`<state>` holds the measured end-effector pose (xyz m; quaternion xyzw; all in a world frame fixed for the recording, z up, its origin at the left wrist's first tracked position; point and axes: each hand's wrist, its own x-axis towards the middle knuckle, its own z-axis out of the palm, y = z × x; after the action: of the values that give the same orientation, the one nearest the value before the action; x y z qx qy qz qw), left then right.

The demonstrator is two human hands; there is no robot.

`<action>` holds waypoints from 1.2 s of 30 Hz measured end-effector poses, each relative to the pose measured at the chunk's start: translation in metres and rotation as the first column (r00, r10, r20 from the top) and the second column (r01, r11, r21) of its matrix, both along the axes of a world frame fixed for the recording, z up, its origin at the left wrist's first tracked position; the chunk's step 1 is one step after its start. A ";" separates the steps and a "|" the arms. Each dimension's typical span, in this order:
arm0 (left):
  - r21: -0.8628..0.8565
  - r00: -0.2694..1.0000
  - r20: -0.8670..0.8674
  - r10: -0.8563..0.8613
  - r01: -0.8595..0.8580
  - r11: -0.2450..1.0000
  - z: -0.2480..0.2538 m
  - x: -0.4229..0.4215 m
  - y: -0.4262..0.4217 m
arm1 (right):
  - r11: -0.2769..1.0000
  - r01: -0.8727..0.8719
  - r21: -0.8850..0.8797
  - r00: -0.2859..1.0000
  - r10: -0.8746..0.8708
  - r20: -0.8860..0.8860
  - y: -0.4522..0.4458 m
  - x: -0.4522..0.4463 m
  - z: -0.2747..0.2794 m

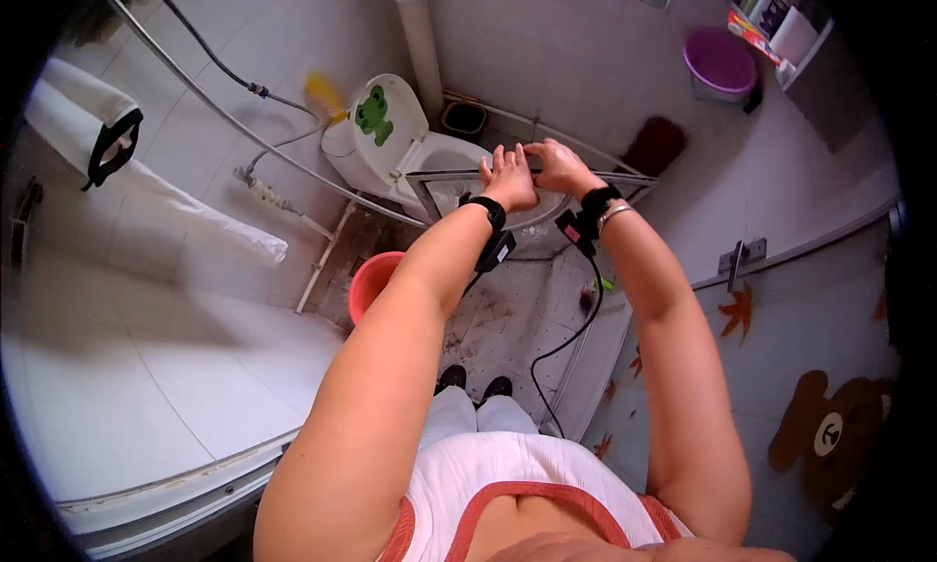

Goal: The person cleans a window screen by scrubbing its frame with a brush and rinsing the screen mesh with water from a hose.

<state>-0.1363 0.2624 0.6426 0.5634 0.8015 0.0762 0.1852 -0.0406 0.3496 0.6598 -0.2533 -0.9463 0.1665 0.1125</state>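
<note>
My left hand (510, 180) is held out in front of me with its fingers apart and pointing away. Close beside it, my right hand (559, 166) has its fingers bent toward the left one, and the tips seem to meet or overlap it. I make out no object in either hand. Below both hands is a clear glass panel or basin with a dark metal rim (625, 178); whether the hands touch it I cannot tell. Black straps with small boxes and cables circle both wrists, and a bracelet (615, 212) is on the right one.
A toilet with a frog-decorated lid (376, 118) stands beyond the hands. A red bucket (373, 281) is at left on the dirty floor. A purple basin (720, 62) hangs at upper right. A white cloth (185, 206) and curved rail (234, 123) are left; a door with handle (742, 258), right.
</note>
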 end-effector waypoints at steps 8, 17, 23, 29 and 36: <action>0.214 0.983 0.109 -0.149 0.124 0.969 -0.015 -0.038 0.011 | 0.994 -0.031 0.108 0.999 0.034 -0.026 0.005 -0.004 -0.018; 0.846 0.939 -0.080 0.334 -0.113 0.521 0.188 -0.222 -0.013 | 0.960 -0.100 0.261 0.984 0.056 0.169 -0.011 -0.001 -0.001; 0.943 0.758 0.230 0.611 -0.329 0.052 0.386 -0.274 -0.037 | 0.957 -0.104 0.269 0.981 0.055 0.184 -0.006 0.002 -0.006; 0.974 0.373 -0.193 0.907 0.183 0.132 0.478 -0.355 -0.037 | 0.950 -0.100 0.296 0.989 0.063 0.132 -0.013 0.009 -0.005; 0.955 0.154 -0.288 0.945 -0.031 0.296 0.572 -0.384 -0.114 | 0.961 -0.092 0.261 0.986 0.052 0.158 -0.027 0.014 0.005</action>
<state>-0.5200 0.1479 1.2148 0.1523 0.7794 0.1837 -0.5792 -0.0267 0.3228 0.6652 -0.2130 -0.9744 0.0217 0.0684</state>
